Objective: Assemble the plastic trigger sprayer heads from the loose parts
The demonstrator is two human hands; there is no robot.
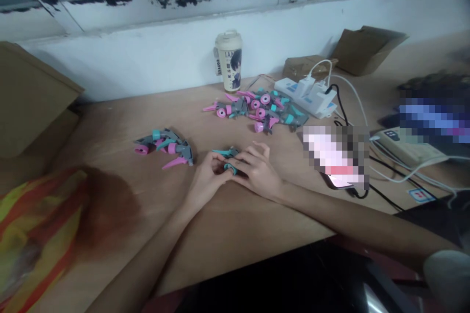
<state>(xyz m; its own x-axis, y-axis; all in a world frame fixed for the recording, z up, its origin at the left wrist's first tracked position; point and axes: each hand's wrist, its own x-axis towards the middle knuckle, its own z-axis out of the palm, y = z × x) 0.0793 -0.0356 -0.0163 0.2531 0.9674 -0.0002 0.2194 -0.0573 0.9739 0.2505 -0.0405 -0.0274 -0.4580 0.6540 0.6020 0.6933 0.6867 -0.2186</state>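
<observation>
Both my hands meet near the middle of the table around one grey trigger spray head with a teal trigger and teal collar. My left hand grips it from the left, thumb by the collar. From the right, my right hand has its fingers curled over the body, hiding much of it. Left of my hands lies a small group of grey spray heads with pink and teal parts. Farther back, beyond my right hand, is a bigger pile of similar spray heads.
A lidded coffee cup stands by the wall. On the right are a white power strip, a phone with blurred screen, cables and a power bank. Cardboard and a yellow-red plastic bag occupy the left.
</observation>
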